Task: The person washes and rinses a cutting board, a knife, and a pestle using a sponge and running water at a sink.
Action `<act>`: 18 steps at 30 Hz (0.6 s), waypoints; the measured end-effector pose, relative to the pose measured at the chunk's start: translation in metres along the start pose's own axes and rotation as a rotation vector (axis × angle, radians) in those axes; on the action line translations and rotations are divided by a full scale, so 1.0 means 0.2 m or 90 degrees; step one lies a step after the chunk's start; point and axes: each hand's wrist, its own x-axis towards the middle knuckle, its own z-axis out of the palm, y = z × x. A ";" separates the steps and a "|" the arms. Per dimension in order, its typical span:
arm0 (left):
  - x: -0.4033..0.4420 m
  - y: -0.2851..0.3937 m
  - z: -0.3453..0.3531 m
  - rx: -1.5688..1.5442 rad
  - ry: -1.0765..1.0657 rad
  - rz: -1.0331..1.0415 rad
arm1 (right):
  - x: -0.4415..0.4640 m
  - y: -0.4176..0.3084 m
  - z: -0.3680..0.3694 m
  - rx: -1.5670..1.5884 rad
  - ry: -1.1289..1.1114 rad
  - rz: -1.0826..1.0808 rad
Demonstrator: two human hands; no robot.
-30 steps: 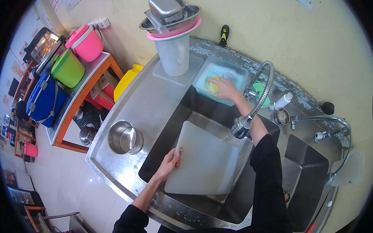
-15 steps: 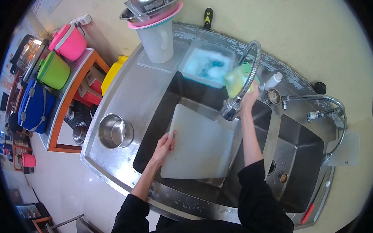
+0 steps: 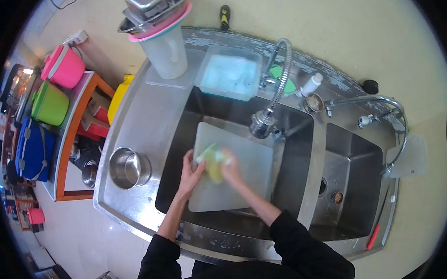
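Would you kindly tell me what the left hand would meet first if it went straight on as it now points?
Past the white board whose edge it holds, the left hand would probably meet the sink's far wall, or, if higher, the plastic tub; depth is unclear.

Sponge (image 3: 214, 172) (yellow, blurred) over board (image 3: 252, 169).

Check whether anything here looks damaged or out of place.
Yes: the ledge behind the sink looks patchy, as if flaking. The metal pan tops a precarious-looking pile on the white pitcher.

Kitchen washing-up area, double steel sink (image 3: 314, 188), spray tap (image 3: 263, 123), sudsy tub (image 3: 226, 93)
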 end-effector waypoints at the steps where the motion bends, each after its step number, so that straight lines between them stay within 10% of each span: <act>1: 0.01 -0.02 0.01 0.105 0.046 0.098 | -0.09 -0.06 0.05 0.020 0.005 0.002; 7: 0.05 -0.09 -0.07 0.288 0.050 0.052 | -0.05 0.02 0.03 0.089 -0.166 0.067; 13: 0.04 -0.09 -0.08 0.338 0.079 0.006 | 0.35 0.52 -0.37 0.124 0.188 0.295; 15: 0.03 -0.14 -0.11 0.337 0.076 -0.017 | 0.38 0.64 -0.46 -0.055 0.333 0.114; 18: 0.03 -0.20 -0.15 0.298 0.072 -0.049 | 0.45 0.76 -0.63 -0.353 0.353 0.307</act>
